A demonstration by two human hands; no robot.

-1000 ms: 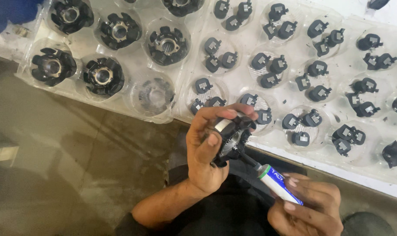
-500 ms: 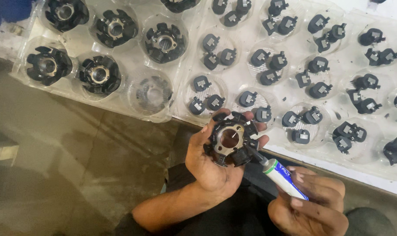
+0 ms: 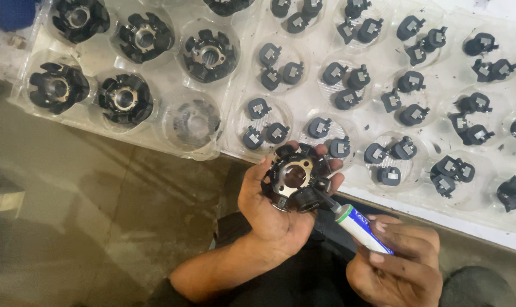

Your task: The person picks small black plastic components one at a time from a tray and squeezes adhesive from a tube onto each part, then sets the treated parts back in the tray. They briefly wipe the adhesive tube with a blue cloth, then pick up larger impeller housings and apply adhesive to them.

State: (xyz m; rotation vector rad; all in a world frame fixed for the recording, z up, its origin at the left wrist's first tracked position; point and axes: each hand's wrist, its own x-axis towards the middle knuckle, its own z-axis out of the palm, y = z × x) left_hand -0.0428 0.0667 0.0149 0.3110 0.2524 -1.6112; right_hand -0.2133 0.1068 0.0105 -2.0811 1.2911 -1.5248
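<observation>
Two clear plastic trays are lying side by side across the far half of the scene, on a pale bench edge. The right tray [image 3: 485, 187] is the larger, its round pockets each holding two or three small dark clips with pale faces, such as the clips [image 3: 263, 122] near its left end. The left tray [image 3: 155, 142] is carrying five black ring-shaped parts, one of them the ring [image 3: 124, 98] in its near row, and the pocket at its near right corner is looking almost empty behind the glare. A dull grey-brown floor [image 3: 70, 227] is filling the near left.

Near the middle, the left hand [image 3: 272, 204] is lying palm up, fingers curled round and cupping a black round part [image 3: 295, 177] with a bright metal centre plate and a hole through it; the fingertips are pressing its far and right rim. This part is sitting in the palm, just near the edge of the right tray and above the person's dark clothing.

At the near right, the right hand [image 3: 397, 261] is pinching a small white tube [image 3: 360, 227] with a green collar and blue print between thumb and fingers. Its dark nozzle is pointing up-left and touching the near right edge of the held part.
</observation>
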